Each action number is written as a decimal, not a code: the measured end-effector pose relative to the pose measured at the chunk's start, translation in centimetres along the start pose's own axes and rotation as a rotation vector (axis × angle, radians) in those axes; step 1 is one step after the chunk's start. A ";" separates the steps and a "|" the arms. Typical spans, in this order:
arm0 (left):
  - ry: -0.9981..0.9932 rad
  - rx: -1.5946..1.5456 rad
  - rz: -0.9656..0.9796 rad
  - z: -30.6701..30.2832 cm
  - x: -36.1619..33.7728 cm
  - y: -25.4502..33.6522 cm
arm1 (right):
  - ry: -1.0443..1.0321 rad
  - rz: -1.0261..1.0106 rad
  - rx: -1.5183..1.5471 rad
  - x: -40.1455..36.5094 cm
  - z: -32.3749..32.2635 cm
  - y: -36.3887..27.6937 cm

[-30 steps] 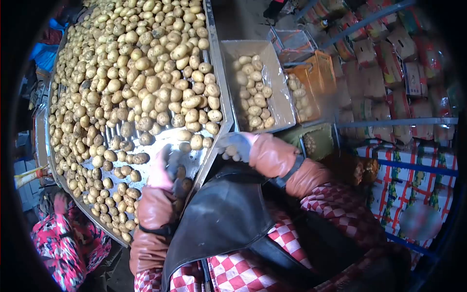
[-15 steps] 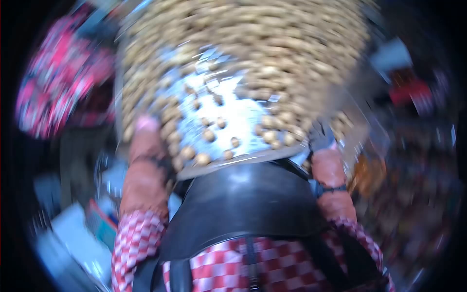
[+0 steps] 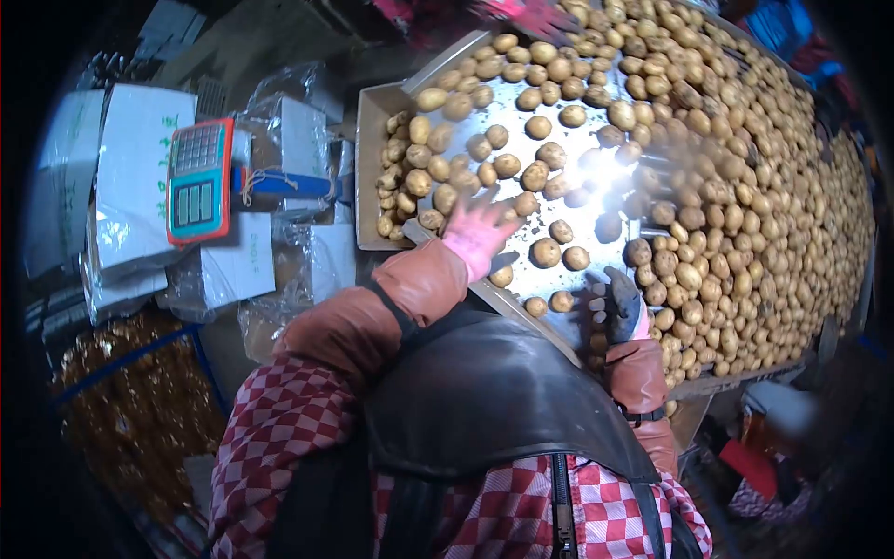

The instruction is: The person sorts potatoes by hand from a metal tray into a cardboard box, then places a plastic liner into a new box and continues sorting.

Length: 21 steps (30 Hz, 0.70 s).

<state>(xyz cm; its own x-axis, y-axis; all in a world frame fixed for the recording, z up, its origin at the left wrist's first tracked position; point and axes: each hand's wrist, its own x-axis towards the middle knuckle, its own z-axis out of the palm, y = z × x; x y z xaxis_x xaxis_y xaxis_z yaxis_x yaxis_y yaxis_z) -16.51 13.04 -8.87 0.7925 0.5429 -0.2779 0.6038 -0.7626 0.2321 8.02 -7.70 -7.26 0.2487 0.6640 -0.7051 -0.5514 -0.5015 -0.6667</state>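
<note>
My left hand (image 3: 477,238), in a pinkish glove, is at the near left of a shiny metal sorting table (image 3: 582,238). Its fingers are spread beside several potatoes (image 3: 535,175), and nothing is gripped in it. Close to the table's front edge is my right hand (image 3: 618,306), gloved with dark finger parts. Its fingers are apart and it holds nothing, next to the large potato heap (image 3: 745,224) on the right. Loose potatoes lie scattered on the metal between both hands. A cardboard box (image 3: 372,238) at the table's left end contains potatoes.
A digital scale (image 3: 200,182) with an orange rim stands on the left by white boxes (image 3: 140,168) and clear plastic. Brown mesh sacks (image 3: 130,410) lie at the lower left. Across the table is another person's pink-gloved hand (image 3: 540,17). Another person (image 3: 773,475) appears at lower right.
My view has turned left, bringing the scale and boxes into sight. My left hand is now spread at the table's left end; my right hand stays near the front edge.
</note>
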 end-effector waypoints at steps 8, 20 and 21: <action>0.020 -0.193 -0.191 0.5 2.2 -6.7 | 0.094 0.104 -0.147 1.0 2.7 -1.2; 0.427 -0.353 0.096 1.3 -2.6 -17.1 | 0.346 -0.272 -0.725 10.2 14.6 1.7; 0.501 -0.385 0.032 1.0 -3.5 -18.2 | 0.436 -0.456 -1.043 10.6 16.4 0.1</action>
<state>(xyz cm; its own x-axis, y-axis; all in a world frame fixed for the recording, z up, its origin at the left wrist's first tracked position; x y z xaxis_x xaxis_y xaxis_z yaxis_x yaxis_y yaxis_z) -30.34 24.69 -13.09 0.6986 0.6917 0.1830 0.4928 -0.6505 0.5779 -2.45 8.39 -10.88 0.6095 0.7544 -0.2437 0.5107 -0.6088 -0.6071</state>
